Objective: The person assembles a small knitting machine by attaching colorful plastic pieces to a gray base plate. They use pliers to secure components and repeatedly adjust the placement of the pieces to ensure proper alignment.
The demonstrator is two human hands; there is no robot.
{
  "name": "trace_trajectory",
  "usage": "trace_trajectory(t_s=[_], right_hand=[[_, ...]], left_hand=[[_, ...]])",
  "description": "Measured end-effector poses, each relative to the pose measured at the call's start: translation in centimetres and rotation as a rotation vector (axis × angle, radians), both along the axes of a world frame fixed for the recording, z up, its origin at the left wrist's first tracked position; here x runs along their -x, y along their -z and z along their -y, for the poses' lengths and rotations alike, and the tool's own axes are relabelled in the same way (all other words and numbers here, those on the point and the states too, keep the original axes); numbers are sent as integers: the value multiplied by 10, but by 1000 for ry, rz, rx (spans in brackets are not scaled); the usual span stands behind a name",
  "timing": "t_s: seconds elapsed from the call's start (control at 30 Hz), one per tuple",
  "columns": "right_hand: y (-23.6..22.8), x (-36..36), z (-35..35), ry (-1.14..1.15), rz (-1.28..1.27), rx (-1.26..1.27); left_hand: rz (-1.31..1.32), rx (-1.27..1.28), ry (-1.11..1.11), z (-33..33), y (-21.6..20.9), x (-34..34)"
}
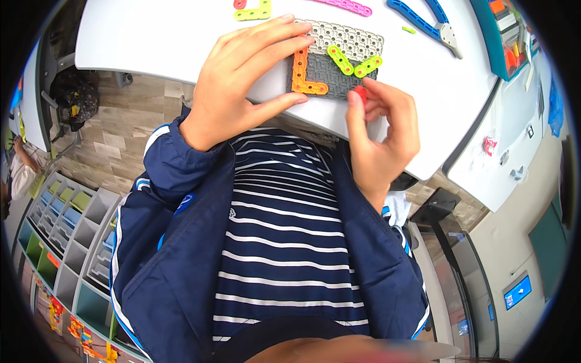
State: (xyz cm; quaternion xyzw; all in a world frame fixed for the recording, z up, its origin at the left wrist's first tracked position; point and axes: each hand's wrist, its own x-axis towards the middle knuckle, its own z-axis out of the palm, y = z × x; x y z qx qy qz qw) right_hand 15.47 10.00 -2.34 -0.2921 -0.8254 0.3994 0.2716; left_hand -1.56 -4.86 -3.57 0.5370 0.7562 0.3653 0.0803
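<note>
A perforated building plate [340, 37], light grey in its far half and dark grey in its near half, lies at the table's front edge. An orange L-shaped piece [298, 71] sits on its left side. Two lime green links [341, 60] with red pegs make a V toward the right. My left hand [245, 72] spans the plate's left edge, fingers stretched over the orange piece and thumb at the near edge. Between thumb and index finger my right hand [384, 118] pinches a small red peg [361, 92] at the plate's near right corner.
Beyond the plate lie a lime angled piece [254, 12], a pink strip [345, 7], blue-handled pliers [433, 27] and a small green bit [408, 29]. A teal bin of parts [505, 36] stands at the right. Another person's arm [23, 154] shows far left, near cubby shelves [72, 242].
</note>
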Motion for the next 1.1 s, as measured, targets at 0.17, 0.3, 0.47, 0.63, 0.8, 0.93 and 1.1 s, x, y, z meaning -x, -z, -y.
trace_trajectory(t_s=[0.17, 0.3, 0.47, 0.63, 0.8, 0.93, 1.1], right_hand=[[8, 7, 5, 35, 46, -62], [9, 5, 2, 21, 7, -55], [12, -7, -4, -86, -25, -88], [14, -11, -5, -128, -11, -147], [14, -9, -4, -126, -19, -165], [15, -8, -3, -107, -22, -150], [14, -10, -6, -65, -73, -97]], left_hand=[[-23, -11, -10, -3, -1, -1], [-24, 5, -25, -6, -5, -4], [-57, 41, 10, -5, -8, -2], [13, 47, -12, -4, -6, -2], [16, 37, -13, -4, -8, -3], [18, 38, -15, -4, -7, -3], [14, 39, -11, -3, -7, -3]])
